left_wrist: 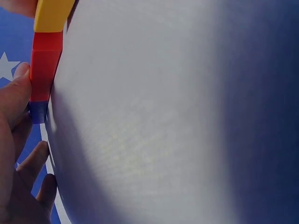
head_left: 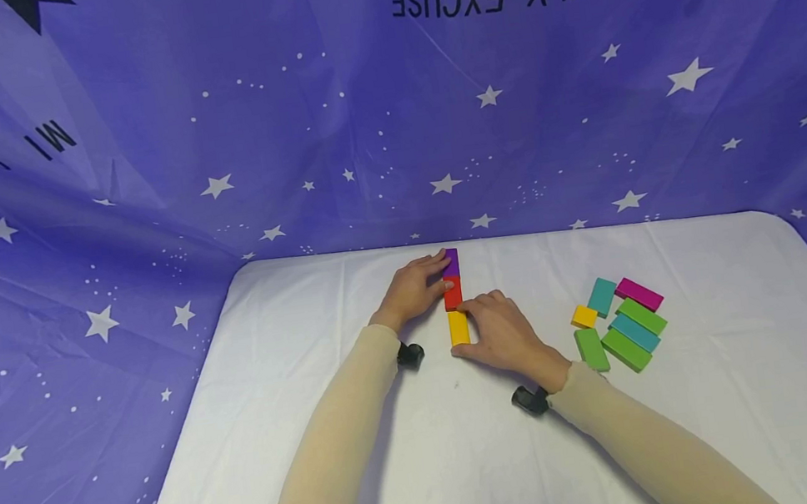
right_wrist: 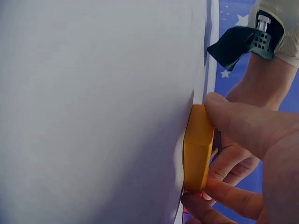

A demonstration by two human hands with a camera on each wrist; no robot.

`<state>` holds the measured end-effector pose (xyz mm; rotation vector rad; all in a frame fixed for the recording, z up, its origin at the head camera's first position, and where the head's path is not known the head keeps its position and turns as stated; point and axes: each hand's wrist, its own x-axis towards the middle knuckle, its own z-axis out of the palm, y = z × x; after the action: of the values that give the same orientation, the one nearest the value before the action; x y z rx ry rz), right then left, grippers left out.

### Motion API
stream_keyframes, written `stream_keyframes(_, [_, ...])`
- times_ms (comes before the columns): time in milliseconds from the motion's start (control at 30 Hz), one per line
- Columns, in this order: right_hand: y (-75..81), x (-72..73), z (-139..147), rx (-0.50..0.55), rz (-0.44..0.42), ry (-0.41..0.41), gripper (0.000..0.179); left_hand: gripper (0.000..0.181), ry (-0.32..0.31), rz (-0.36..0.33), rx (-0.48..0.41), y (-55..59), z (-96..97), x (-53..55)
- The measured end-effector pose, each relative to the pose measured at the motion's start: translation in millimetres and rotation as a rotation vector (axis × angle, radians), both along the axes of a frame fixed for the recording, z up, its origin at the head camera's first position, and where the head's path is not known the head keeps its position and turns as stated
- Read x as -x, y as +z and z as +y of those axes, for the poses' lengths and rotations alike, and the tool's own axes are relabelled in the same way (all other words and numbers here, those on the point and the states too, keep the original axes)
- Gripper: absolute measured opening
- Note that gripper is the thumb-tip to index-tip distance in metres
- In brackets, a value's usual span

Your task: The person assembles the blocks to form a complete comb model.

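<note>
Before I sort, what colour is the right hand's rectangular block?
Yellow rectangular block, best in head view.

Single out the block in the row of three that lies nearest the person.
The yellow block at the row's near end; the red block sits in the middle, the purple block farthest away.

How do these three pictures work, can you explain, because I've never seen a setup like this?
There's no robot here, just a person's left hand and right hand, both bare. The wide picture is taken from the head, looking forward and down; the other two are taken from the left and right wrists. On the white surface, a purple block, a red block and a yellow block form a line. The right hand pinches the yellow block by its ends; the left hand touches the red and purple ones. Seven more blocks lie to the right, in green, teal, magenta and yellow.
</note>
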<state>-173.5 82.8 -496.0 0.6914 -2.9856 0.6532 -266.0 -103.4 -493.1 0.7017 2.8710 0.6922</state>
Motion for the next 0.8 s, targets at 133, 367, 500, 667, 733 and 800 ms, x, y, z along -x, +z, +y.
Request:
stream_keyframes(133, [-0.4,-2.2,0.7,0.000,-0.009,-0.009,0.072,0.056,-0.003,-0.002,0.006,0.0,0.2,0.5])
stream_keyframes(367, [-0.6,-3.6,-0.1,0.025,-0.010,-0.021,0.065,0.056,0.007,-0.009,0.013,-0.8,-0.1,0.9])
stream_keyframes(500, [-0.5,-3.1,-1.6,0.026,-0.011,-0.028,0.065,0.056,0.008,-0.014,0.012,-1.0,0.0,0.6])
stream_keyframes(667, [1.2,-3.0,-3.4,0.031,-0.018,-0.036,0.065,0.055,0.008,-0.013,0.014,-1.2,-0.2,0.9])
stream_keyframes(733, [1.6,-2.6,-3.7,0.034,-0.022,-0.039,0.065,0.055,0.007,-0.012,0.014,-0.9,-0.4,0.8])
stream_keyframes(800, [1.7,-2.1,-3.9,0.033,-0.020,-0.039,0.065,0.055,0.004,-0.011,0.012,-0.4,-0.4,0.9])
